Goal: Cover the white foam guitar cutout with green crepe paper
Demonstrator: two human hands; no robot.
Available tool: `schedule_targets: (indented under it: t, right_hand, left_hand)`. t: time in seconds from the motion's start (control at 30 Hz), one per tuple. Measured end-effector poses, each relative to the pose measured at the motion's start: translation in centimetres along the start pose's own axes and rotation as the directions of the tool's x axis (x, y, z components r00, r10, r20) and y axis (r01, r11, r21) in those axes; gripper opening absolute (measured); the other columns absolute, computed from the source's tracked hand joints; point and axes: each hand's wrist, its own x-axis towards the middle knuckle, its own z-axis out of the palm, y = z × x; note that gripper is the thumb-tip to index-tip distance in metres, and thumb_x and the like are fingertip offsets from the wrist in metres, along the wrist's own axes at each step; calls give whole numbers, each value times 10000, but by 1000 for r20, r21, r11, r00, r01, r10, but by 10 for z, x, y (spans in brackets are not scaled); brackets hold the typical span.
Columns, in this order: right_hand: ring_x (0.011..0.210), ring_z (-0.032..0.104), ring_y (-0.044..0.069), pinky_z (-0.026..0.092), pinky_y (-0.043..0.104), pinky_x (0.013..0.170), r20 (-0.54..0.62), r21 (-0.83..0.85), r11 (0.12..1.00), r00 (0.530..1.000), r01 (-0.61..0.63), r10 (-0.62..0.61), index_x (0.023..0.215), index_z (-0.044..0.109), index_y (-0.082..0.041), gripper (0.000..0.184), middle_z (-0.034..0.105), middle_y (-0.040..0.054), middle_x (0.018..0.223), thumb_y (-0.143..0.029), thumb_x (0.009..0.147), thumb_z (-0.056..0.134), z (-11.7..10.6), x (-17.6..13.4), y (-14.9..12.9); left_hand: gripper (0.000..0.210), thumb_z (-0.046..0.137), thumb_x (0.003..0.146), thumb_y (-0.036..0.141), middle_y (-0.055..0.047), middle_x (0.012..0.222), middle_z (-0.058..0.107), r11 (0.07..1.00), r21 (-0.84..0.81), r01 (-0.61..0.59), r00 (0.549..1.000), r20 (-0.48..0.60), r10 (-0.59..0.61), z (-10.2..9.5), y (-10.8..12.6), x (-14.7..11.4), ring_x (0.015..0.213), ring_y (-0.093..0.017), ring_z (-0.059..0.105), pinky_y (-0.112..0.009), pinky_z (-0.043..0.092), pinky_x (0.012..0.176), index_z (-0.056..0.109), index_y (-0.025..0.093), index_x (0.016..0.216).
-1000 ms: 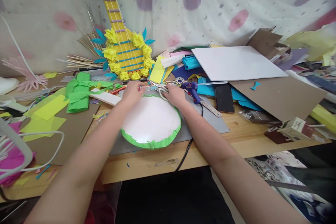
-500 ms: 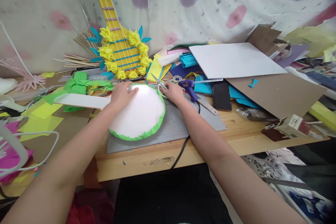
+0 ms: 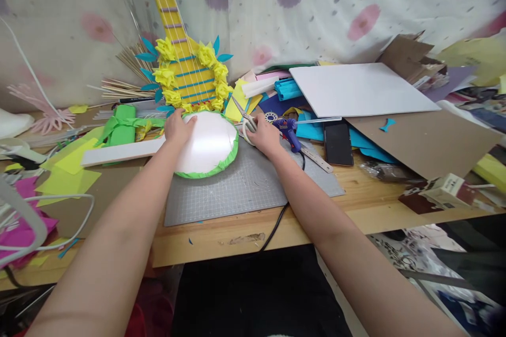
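Where sheeting point(image 3: 255, 8) hangs, table point(image 3: 371, 201) is cluttered.

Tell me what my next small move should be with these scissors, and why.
I'd probably lift the scissors clear of the clutter: the right hand has its fingers at the handles, the blades point away from you toward loose paper, and the glue gun lies just beside that hand. The left hand is on the green-edged white disc, so the disc seems unlikely to slip.
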Motion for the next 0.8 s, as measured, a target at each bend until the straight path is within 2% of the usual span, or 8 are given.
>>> schedule_targets:
  t: [0.17,0.27,0.3,0.37,0.4,0.47,0.63,0.8]
  right_hand:
    - [929,631,275,426,324,711,101,-14,992,987,129,-127,1114,476,-193,500,673,117,1033,-612,846,421,-19,-11,-2]
    - [923,628,269,418,313,713,178,-37,972,958,233,-223,1122,490,-179,563,673,121,1029,-641,801,488,-28,-18,6]
    - [926,627,268,416,309,712,205,-47,963,946,265,-250,1120,499,-173,578,670,125,1040,-648,791,502,-30,-20,9]
    - [947,621,270,414,304,716,266,-76,947,921,313,-284,1098,526,-165,588,658,138,1083,-661,783,510,-36,-25,16]
    - [963,617,274,413,304,720,299,-95,939,909,330,-290,1083,541,-162,590,651,144,1105,-667,780,512,-39,-27,19]
    - [979,613,279,412,305,719,364,-136,926,887,353,-285,1064,563,-163,593,644,148,1123,-676,771,521,-45,-32,24]
    - [918,626,253,392,283,663,446,-179,899,848,400,-288,1047,588,-177,520,673,118,1045,-627,790,533,-51,-38,37]
    - [867,614,235,363,279,658,434,-132,823,779,552,-453,1033,601,-163,511,674,106,995,-608,784,554,-49,-33,50]
  left_hand:
    - [318,556,812,277,-150,1221,570,997,-12,-81,996,-50,81,-15,25,-4,1212,-302,475,-441,347,1044,594,181,1112]
    - [204,506,806,244,-84,995,667,984,-55,-168,970,171,175,-32,32,-25,966,-226,600,-346,442,901,647,173,935]
    - [186,513,796,268,-69,924,680,980,-67,-189,942,270,201,-37,34,-35,884,-210,613,-325,459,834,652,171,873]
    - [231,535,786,375,-50,844,688,962,-99,-255,845,462,272,-45,37,-56,786,-192,614,-299,463,732,650,176,796]
    - [272,546,774,431,-46,834,693,952,-113,-285,794,530,300,-47,39,-66,763,-188,613,-291,459,699,651,180,788]
    - [333,572,738,500,-45,848,703,943,-109,-313,744,590,315,-49,45,-82,753,-185,617,-279,453,662,656,186,811]
    - [228,627,676,383,-37,799,716,954,-61,-295,737,621,268,-41,57,-94,719,-178,626,-266,452,637,681,184,772]
    - [170,605,664,334,-13,715,712,962,-187,-199,719,639,273,-33,50,-83,678,-153,619,-245,463,620,685,185,686]
